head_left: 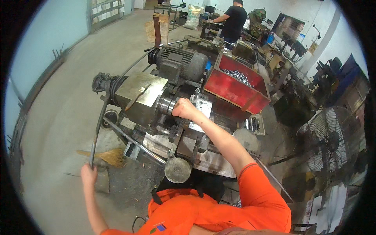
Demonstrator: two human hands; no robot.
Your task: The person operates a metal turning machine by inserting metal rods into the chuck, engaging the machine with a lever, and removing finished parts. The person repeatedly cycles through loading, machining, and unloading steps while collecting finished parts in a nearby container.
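Observation:
My left hand (89,174) is closed around the lower end of a long metal lever (98,131), which runs up to the left end of the machine's headstock (137,92). At the steel spindle chuck (167,106), my right hand (184,109) is closed with its fingers at the chuck's open face. Whatever those fingers hold is hidden behind the hand. On the headstock's flat top lies a thin dark tool (138,97). A metal block (201,107) with bolts sits just right of my right hand.
Behind the spindle stand an electric motor (181,62) and a red bin (235,88) of small metal parts. A round handwheel (177,170) is close to my body. A broom (111,156) lies on the left floor; a fan (327,137) stands right. Another person (235,21) works far back.

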